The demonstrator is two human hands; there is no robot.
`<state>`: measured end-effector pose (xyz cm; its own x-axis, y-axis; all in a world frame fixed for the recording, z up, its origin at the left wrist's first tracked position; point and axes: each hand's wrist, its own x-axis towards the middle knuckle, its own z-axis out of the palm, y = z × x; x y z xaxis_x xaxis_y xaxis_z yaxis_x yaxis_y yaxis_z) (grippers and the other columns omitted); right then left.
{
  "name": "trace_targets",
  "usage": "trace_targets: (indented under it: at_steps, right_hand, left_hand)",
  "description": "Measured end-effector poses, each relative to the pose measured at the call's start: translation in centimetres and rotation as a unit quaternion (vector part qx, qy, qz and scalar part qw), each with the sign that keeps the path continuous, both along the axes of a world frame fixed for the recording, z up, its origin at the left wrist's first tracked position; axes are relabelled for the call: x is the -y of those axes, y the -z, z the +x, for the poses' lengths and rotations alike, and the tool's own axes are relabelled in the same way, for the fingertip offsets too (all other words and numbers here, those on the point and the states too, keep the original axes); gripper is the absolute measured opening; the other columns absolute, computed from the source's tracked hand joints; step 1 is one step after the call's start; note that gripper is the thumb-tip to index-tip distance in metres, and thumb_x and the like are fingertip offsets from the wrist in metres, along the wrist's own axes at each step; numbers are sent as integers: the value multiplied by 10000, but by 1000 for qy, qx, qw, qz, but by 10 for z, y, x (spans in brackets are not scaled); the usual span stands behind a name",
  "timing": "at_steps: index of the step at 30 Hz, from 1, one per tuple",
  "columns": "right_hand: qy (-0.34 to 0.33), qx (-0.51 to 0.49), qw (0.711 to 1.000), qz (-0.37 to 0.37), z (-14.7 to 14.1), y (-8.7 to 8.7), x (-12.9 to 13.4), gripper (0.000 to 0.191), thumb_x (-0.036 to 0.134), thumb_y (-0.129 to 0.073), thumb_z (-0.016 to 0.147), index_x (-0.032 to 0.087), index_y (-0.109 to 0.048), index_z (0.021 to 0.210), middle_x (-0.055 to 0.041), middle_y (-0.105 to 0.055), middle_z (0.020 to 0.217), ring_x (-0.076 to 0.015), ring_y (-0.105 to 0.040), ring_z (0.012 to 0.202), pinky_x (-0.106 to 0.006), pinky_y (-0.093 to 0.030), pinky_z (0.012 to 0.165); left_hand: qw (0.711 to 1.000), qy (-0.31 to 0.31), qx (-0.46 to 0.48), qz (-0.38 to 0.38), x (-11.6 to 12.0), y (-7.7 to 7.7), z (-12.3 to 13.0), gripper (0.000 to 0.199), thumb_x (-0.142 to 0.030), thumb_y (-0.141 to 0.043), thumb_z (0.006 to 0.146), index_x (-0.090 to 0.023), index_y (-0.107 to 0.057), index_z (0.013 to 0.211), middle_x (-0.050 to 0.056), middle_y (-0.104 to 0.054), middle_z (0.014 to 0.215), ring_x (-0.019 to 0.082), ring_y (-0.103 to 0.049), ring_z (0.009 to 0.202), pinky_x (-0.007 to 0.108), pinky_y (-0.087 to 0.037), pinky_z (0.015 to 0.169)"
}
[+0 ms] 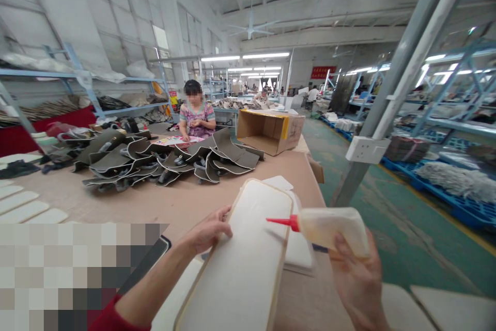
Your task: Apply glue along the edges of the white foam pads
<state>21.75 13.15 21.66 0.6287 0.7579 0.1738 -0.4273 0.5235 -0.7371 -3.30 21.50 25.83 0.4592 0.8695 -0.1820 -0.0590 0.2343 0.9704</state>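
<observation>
My left hand (211, 230) grips the left edge of a long white panel (248, 248) with rounded corners and a yellowish rim, its thumb resting on the face. The panel is tilted up in front of me, and its lower end runs out of view. In my right hand (354, 274) is a translucent squeeze bottle (333, 227) of yellowish liquid, lying sideways. Its red nozzle (281, 221) points left over the panel; whether the tip touches the surface I cannot tell. Behind the panel lies a stack of white panels (300, 248), partly covered.
A heap of dark grey pieces with pale edges (186, 160) spreads over the tan table (166, 209). An open cardboard box (267, 132) stands at its far right. Across the table sits a co-worker (197, 114). More white panels (27, 207) lie left; a metal post (372, 124) rises right.
</observation>
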Motion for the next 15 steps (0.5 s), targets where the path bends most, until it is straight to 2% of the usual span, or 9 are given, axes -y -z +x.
trace_targets:
  at_steps: [2,4,7,9,12,13,15]
  right_hand:
    - [-5,3,1000,0,-1,0,1,695,283,-853,587,241,-530,1201,0,-637,1014,-136,-592,894,-199,-480,809]
    - [-50,7,998,-27,-12,8,9,661,315,-849,586,213,-555,1169,-28,-659,947,-159,-615,826,-205,-506,729]
    - [-115,10,991,-67,-23,18,20,656,355,-824,622,209,-538,1194,-72,-662,1010,-196,-628,862,-243,-515,736]
    - [-96,1,994,-53,-17,14,15,682,335,-825,629,200,-525,1227,-66,-658,1028,-195,-616,907,-248,-504,783]
    - [-22,-16,1000,-15,-1,4,0,675,299,-828,632,251,-524,1233,4,-645,1031,-158,-587,964,-235,-471,861]
    - [-15,-18,1000,-14,2,3,-2,660,292,-829,634,261,-530,1221,15,-643,1027,-146,-584,962,-224,-466,864]
    - [-54,-13,998,-32,1,7,2,629,288,-832,629,233,-551,1190,-16,-656,1009,-158,-605,917,-226,-495,807]
  left_hand:
    - [1000,-3,6,-6,1,-2,0,876,-28,-528,473,-203,-457,1328,39,-663,1105,221,-609,948,257,-479,724]
    - [1000,-20,8,-8,1,-2,-1,877,-33,-532,470,-205,-456,1326,37,-665,1098,218,-611,947,247,-474,711]
    - [999,-50,0,-14,0,-1,-3,868,-33,-528,458,-199,-471,1309,33,-665,1092,210,-609,955,231,-465,709]
    - [998,-53,-3,-17,0,-1,-3,855,-35,-529,456,-191,-481,1295,35,-664,1093,212,-605,969,231,-465,713]
    - [999,-37,-2,-18,0,-3,-3,824,-33,-540,463,-176,-499,1274,43,-663,1088,216,-603,979,235,-467,721]
    - [999,-34,-2,-16,0,-3,-3,813,-32,-543,468,-175,-504,1267,44,-663,1089,215,-606,970,237,-468,723]
    - [999,-36,-5,-9,-2,-3,-3,801,-30,-544,476,-179,-505,1263,45,-662,1095,212,-614,942,243,-473,715]
